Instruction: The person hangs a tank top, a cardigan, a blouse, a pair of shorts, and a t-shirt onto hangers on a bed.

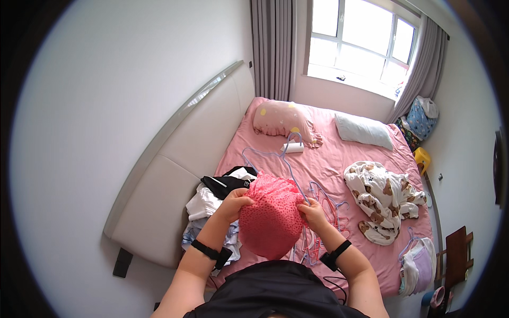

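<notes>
Between my two hands hangs a red-pink garment with small dark spots and a gathered upper edge. My left hand pinches its left side between thumb and fingers. On the right side, my right hand grips the cloth together with an arm of a blue clothes hanger. The hanger's hook points away from me, and its lower part is hidden by the garment. Beneath and right of the garment, several red and blue hangers lie in a tangle on the pink bedsheet.
Left of my hands lies a clothes heap against the padded headboard. A bear-print garment is bunched at the right. Two pillows, one pink and one pale, lie near the window. Hung clothes rest at the bed's right corner.
</notes>
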